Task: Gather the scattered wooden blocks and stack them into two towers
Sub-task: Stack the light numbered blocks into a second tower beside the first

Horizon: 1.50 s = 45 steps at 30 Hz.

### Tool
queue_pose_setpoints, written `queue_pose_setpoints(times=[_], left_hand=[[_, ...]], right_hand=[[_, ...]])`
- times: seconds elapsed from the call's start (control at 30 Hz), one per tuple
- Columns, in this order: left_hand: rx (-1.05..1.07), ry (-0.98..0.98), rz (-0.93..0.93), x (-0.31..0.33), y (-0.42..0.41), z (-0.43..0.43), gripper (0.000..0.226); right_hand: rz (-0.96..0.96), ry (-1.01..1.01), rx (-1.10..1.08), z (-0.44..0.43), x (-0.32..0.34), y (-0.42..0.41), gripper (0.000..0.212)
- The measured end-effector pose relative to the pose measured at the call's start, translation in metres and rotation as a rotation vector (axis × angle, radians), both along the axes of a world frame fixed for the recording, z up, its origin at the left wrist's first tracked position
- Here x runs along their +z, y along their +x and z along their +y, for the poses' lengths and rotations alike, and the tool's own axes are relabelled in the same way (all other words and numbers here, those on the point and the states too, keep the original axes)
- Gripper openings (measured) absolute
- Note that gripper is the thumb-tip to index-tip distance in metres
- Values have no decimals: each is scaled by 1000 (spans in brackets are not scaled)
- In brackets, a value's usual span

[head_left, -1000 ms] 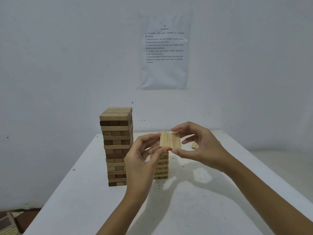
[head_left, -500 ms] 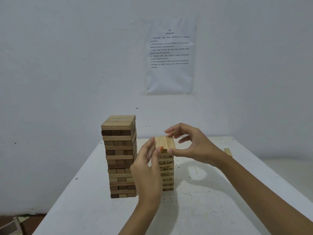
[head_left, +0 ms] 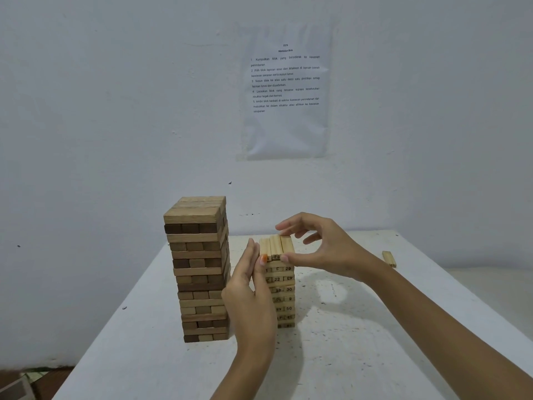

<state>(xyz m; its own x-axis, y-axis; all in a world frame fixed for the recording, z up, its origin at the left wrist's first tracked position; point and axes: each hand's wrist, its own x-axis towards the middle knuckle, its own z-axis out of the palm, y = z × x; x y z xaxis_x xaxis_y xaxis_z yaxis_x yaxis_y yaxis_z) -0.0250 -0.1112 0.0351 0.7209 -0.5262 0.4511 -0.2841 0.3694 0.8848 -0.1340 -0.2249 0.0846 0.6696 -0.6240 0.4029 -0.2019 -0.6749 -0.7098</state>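
On the table, right of the taller tower, the numbered tower at frame centre now bears the three-block layer that hung above it a second ago; an uneven squeeze could skew or topple it, left hand pressing flat-fingered, right hand pinching its ends.

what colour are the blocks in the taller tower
Mixed light tan and dark brown wood in the taller tower; the head view shows it.

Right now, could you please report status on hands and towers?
Left hand flat against top layer; right hand pinches it. Layer sits on numbered tower. Stray block far right.
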Motion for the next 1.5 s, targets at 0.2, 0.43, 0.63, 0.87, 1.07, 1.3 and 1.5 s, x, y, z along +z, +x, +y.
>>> queue_pose_setpoints(times=[0.2, 0.43, 0.63, 0.87, 1.07, 1.3, 1.5], left_hand=[[-6, 21, 8, 0, 1, 2, 35], [-36, 38, 1, 0, 0, 4, 35], [-79, 16, 46, -1, -1, 4, 33], [-74, -2, 49, -3, 1, 3, 31], [-80, -7, 60, -4, 1, 2, 31], [-79, -17, 71, -4, 2, 3, 31], [-74, -27, 82, -4, 1, 6, 31]], right_hand=[[17, 1, 3, 2, -3, 0, 43], [63, 25, 10, 3, -6, -2, 53], [7, 71, 21, 5, -11, 0, 56], [-49, 99, 39, 6, -13, 4, 55], [-52, 121, 46, 4, -14, 4, 56], [-64, 140, 55, 4, -14, 4, 57], [-69, 148, 60, 4, -15, 3, 64]])
